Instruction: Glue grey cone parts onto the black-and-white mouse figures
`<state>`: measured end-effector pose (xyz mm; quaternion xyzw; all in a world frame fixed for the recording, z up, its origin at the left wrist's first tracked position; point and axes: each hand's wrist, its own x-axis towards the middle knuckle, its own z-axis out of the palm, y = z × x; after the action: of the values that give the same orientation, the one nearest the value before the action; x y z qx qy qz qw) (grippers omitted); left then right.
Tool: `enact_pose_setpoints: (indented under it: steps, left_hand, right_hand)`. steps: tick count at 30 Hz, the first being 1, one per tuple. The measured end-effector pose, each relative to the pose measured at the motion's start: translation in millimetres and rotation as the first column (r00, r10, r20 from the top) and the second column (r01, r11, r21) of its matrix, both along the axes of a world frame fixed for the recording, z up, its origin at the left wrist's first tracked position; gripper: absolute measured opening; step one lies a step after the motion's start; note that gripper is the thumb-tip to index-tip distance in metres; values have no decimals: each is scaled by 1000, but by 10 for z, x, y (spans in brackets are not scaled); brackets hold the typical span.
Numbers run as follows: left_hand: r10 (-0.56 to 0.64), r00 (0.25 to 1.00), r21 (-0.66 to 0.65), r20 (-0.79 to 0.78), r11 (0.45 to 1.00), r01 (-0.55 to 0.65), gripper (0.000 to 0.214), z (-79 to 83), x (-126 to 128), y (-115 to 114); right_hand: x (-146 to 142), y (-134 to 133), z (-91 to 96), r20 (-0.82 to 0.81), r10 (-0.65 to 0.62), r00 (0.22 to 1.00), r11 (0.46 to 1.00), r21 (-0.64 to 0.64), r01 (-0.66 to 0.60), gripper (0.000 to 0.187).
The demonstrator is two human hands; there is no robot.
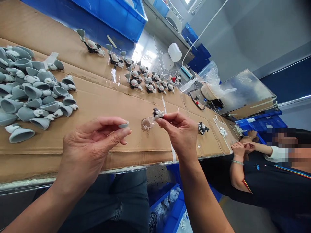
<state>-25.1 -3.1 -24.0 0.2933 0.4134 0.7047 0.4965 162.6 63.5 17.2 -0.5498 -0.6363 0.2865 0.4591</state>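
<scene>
My left hand (89,145) is closed in a pinch on a small grey cone-shaped plastic part (123,124), held above the cardboard-covered bench (102,106). My right hand (179,129) pinches a small black and white toy figure (157,114) at its fingertips, a short way to the right of the grey part. The two pieces are apart. Just beyond them a small clear round cap (146,124) lies on the cardboard.
A heap of grey cone parts (31,90) lies at the left. Several assembled figures (143,77) stand in rows farther back. Blue crates (114,16) line the far side. A co-worker's hands (243,147) rest on the bench at the right, beside one figure (202,128).
</scene>
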Motion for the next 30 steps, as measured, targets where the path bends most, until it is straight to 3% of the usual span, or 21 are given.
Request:
enact_pose_setpoints:
  steps: [30]
  left_hand:
    - [-5, 1000, -12, 9, 1000, 5, 16, 7, -12, -12]
  right_hand:
    - [17, -22, 9, 39, -27, 999, 1000, 2, 27, 13]
